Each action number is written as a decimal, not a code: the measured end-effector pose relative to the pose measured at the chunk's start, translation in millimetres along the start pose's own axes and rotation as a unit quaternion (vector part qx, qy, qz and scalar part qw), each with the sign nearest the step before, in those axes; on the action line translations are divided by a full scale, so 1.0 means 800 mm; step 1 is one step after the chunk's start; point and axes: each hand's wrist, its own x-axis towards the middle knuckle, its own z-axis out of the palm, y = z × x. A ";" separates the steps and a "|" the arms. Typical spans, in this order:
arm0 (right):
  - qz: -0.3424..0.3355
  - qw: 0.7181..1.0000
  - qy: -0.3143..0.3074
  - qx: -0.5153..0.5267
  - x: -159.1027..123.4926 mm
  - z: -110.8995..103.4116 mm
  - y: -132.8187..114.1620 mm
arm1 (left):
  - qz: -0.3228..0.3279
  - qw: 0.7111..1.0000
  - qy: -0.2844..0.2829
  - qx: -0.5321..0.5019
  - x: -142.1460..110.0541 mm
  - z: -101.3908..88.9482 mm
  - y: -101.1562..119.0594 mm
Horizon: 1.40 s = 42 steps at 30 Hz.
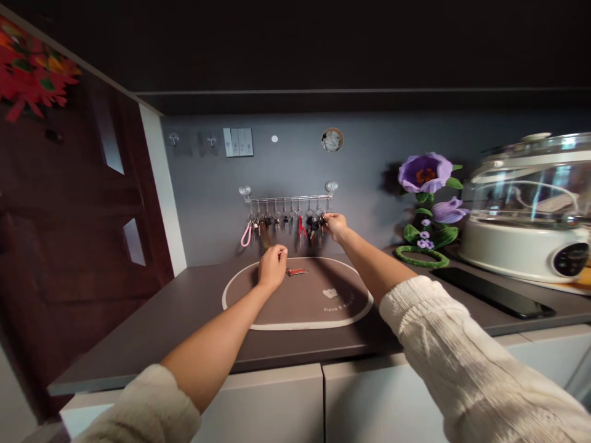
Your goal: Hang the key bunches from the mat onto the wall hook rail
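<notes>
A clear hook rail [290,198] on the grey wall carries several key rings with keys. My right hand [336,226] is at the rail's right end, thumb and fingers closed on a bunch of keys [320,223] hanging there. My left hand [273,266] is lower, over the mat's back edge, with its fingers curled shut; what they hold, if anything, is hidden. Just above it hangs a brown strap [265,235]. A small red item [296,271], perhaps a key holder, lies on the brown oval mat [295,307] beside my left hand. A pink loop [246,234] and a red tag [301,227] also hang from the rail.
On the right stand a purple fabric flower [425,173] with a green base ring and a white appliance [512,246] with a clear top. A black phone [494,291] lies before them. Wall switches [238,142] are above the rail; a dark cabinet [295,49] overhangs.
</notes>
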 end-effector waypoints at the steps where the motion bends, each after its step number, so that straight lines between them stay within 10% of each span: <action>1: -0.004 1.000 0.000 -0.005 -0.001 -0.001 0.000 | 0.000 1.000 0.000 0.000 0.000 0.000 0.000; 13: -0.069 0.969 0.182 -0.149 -0.032 -0.010 0.015 | -0.004 0.999 -0.014 0.028 0.004 -0.009 -0.010; 20: -0.078 0.986 -0.019 -0.147 -0.087 0.002 0.042 | -0.011 0.994 -0.101 0.039 0.002 -0.013 -0.016; 42: -0.111 0.925 -0.186 -0.314 -0.108 -0.005 0.086 | 0.015 0.973 -0.216 0.083 0.000 -0.010 -0.022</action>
